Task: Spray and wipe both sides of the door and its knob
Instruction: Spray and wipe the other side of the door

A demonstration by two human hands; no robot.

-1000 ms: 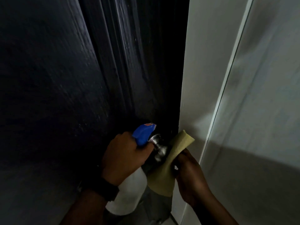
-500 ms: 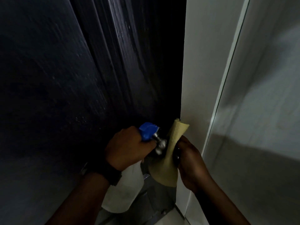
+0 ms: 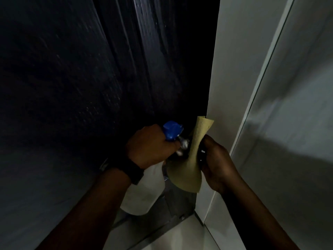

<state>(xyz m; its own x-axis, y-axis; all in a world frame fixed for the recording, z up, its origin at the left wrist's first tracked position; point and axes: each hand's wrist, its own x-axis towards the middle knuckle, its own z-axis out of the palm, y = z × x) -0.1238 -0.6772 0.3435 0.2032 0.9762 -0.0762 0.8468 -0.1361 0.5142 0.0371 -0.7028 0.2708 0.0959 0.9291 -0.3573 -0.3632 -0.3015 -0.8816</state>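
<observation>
A dark wooden door [image 3: 81, 87] fills the left and middle of the head view. Its silver knob [image 3: 184, 145] shows between my two hands. My left hand [image 3: 151, 147] is shut on a spray bottle [image 3: 142, 193] with a white body and a blue nozzle [image 3: 172, 131] that sits right beside the knob. My right hand [image 3: 214, 163] grips a yellow cloth [image 3: 191, 159] pressed against the knob's right side. The cloth's top corner stands up and its lower part hangs down. A dark watch is on my left wrist.
A white door frame [image 3: 232, 69] runs along the door's right edge, with a grey-white wall [image 3: 297, 123] beyond it. A metal threshold strip [image 3: 173, 219] and pale floor [image 3: 180, 239] lie below the hands.
Both hands and the camera view have shifted slightly. The cloth has been drawn tighter against the knob and stands more upright. The spray nozzle has come closer to the knob.
</observation>
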